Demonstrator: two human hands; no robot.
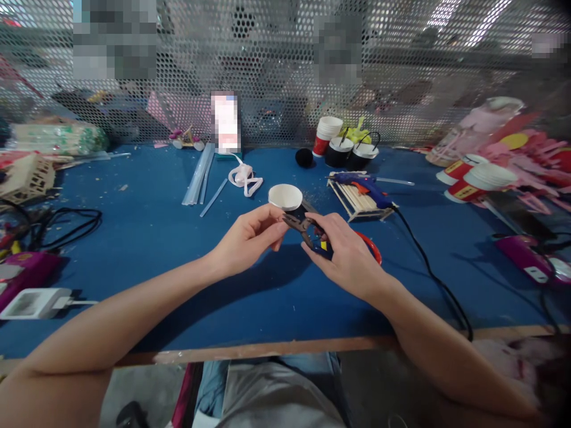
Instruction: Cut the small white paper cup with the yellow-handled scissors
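Observation:
My right hand (345, 249) grips dark-jawed pliers (297, 224) above the middle of the blue table. The jaws point left toward my left hand (254, 238). Thumb and fingertips of that hand are pinched together at the jaw tips; whatever lies between them is too small to make out. Just beyond the fingertips stands a paper cup (285, 197), its white inside showing and its lower part hidden by my hands. A red-orange loop (372, 246) curves out behind my right hand; I cannot tell what it belongs to.
A blue glue gun (366, 184) rests on a wooden stick rack (352, 205), its cord running to the front edge. Clear glue sticks (198, 175), white ribbon (244, 178), a lit phone (226, 122), black cups (339, 153) and red cups (484, 178) stand around.

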